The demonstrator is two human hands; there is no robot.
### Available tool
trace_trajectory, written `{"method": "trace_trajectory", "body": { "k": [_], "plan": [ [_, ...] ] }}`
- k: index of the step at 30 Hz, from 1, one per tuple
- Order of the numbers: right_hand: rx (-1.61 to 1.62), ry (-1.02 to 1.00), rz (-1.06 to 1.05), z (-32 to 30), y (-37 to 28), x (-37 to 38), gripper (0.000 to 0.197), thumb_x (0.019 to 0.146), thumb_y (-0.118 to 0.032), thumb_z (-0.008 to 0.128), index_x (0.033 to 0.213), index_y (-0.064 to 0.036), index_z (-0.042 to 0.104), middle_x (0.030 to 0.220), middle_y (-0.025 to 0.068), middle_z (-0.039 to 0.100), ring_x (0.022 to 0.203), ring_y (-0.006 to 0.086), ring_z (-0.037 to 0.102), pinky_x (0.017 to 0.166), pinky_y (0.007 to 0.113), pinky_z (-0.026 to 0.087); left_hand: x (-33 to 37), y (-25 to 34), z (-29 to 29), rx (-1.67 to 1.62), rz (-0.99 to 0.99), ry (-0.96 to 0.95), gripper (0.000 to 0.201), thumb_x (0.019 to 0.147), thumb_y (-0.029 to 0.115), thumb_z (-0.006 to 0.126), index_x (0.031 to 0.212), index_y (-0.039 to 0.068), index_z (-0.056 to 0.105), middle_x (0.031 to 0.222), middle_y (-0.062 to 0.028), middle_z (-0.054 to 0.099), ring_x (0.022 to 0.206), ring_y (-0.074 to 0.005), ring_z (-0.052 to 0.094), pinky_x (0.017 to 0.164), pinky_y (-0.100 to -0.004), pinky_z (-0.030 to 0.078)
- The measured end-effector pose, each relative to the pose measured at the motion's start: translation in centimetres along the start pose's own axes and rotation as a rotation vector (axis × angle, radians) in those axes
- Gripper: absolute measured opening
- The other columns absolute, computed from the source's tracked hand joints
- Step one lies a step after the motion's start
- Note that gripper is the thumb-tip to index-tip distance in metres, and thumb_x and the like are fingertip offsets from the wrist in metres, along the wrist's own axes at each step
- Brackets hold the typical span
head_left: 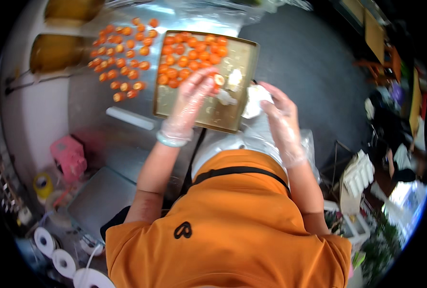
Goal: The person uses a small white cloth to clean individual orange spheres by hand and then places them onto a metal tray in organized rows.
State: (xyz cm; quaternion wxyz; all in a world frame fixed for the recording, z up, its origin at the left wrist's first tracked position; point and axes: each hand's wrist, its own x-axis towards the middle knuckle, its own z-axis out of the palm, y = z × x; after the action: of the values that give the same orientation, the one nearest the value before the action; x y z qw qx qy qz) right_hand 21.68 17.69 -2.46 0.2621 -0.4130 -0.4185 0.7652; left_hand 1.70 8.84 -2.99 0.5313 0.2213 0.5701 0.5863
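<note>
My left hand (190, 103), in a clear plastic glove with a pale bangle at the wrist, is closed on a small orange-red ball (218, 80) with a pale round face; I cannot tell its kind. It hangs over a gold-coloured baking tray (170, 105). Rows of similar orange balls (193, 55) fill the tray's far left, and white scraps (234, 79) lie on its right side. Past the tray's right edge, my gloved right hand (285, 120) pinches a white crumpled piece (255, 102), perhaps paper or cloth.
Many more orange balls (122, 62), several with pale ends, are spread on the metal table left of the tray. A white strip (129, 118) lies nearer me. Brown containers (57, 53), a pink object (68, 157) and white rolls (64, 262) stand at left.
</note>
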Motion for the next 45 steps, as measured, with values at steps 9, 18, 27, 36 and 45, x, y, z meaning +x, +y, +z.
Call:
{"method": "trace_trajectory", "body": {
  "k": [9,18,27,36,45],
  "plan": [
    [-0.511,-0.104,-0.611,6.7,-2.6,-0.7,0.036,0.073,0.007,0.070,0.108,0.0005,0.063,0.102,0.0118,0.061,0.096,0.0229,0.059,0.089,0.032,0.046,-3.6,1.4,1.2,-0.274,0.024,-0.065,0.035,0.093,0.014,0.058,0.125,-0.001,0.053,0.113,-0.0057,0.059,0.103,-0.0115,0.055,0.091,-0.0275,0.045],
    [-0.842,-0.170,-0.911,7.7,-2.0,-0.4,0.030,0.064,0.010,0.069,0.090,-0.0042,0.066,0.085,0.0068,0.063,0.078,0.0236,0.060,0.071,0.032,0.047,-5.3,1.7,0.0,-0.216,-0.020,-0.061,0.034,0.091,0.011,0.061,0.123,-0.002,0.056,0.114,-0.0059,0.061,0.104,-0.0109,0.056,0.090,-0.0264,0.046],
    [-0.647,0.034,-0.734,7.2,-2.0,-0.6,0.023,0.074,0.011,0.065,0.094,0.0007,0.062,0.084,0.0111,0.061,0.073,0.0242,0.059,0.066,0.031,0.049,-6.5,2.4,-0.6,-0.219,0.010,-0.056,0.036,0.091,0.016,0.063,0.122,0.000,0.056,0.110,-0.0058,0.062,0.102,-0.0106,0.056,0.092,-0.0278,0.044],
    [-0.718,-0.113,-0.829,9.8,-2.1,-1.7,0.024,0.071,0.005,0.073,0.091,-0.0021,0.062,0.081,0.0099,0.058,0.073,0.0225,0.059,0.064,0.032,0.048,-6.9,2.4,-0.1,-0.249,0.044,-0.045,0.036,0.091,0.011,0.062,0.124,0.000,0.055,0.116,-0.0066,0.060,0.104,-0.0112,0.056,0.091,-0.0274,0.045],
    [-0.444,-0.147,-0.502,10.1,-1.3,-1.8,0.016,0.077,0.003,0.070,0.090,-0.0011,0.063,0.081,0.0092,0.058,0.072,0.0200,0.059,0.064,0.030,0.048,-7.3,2.3,-0.9,-0.320,0.050,-0.072,0.041,0.088,0.010,0.066,0.126,-0.001,0.053,0.116,-0.0066,0.060,0.105,-0.0126,0.056,0.093,-0.0277,0.045]
  ]
}}
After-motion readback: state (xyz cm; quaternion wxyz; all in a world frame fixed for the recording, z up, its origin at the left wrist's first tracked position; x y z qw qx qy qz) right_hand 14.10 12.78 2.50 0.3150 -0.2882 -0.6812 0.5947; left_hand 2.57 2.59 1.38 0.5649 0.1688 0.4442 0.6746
